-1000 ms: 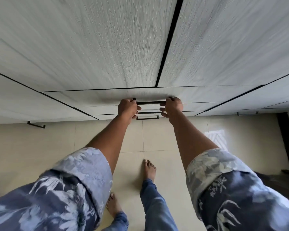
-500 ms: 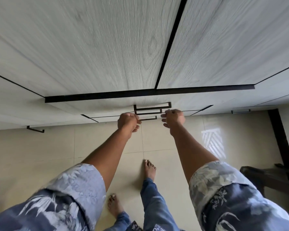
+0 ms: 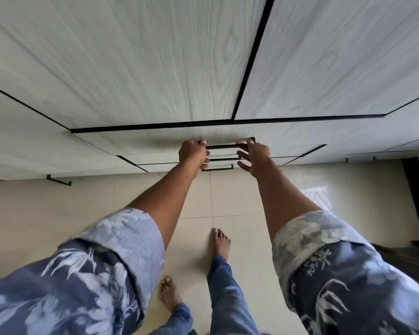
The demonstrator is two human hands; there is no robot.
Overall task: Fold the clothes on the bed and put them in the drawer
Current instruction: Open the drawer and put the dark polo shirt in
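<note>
Head view only. Clenched round left end of handle [image 3: 225, 146] with left hand [image 3: 194, 153]; hooked over right end with right hand [image 3: 254, 155], lower fingers splayed loose. At 12 o'clock from both hands, drawer [image 3: 155, 141] cracked open, long axis 9-to-3. Equally near. Probably pulling toward 6 next. No clothes visible.

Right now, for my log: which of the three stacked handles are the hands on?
The top handle, nearest the dark gap; left hand and right hand touch it.
</note>
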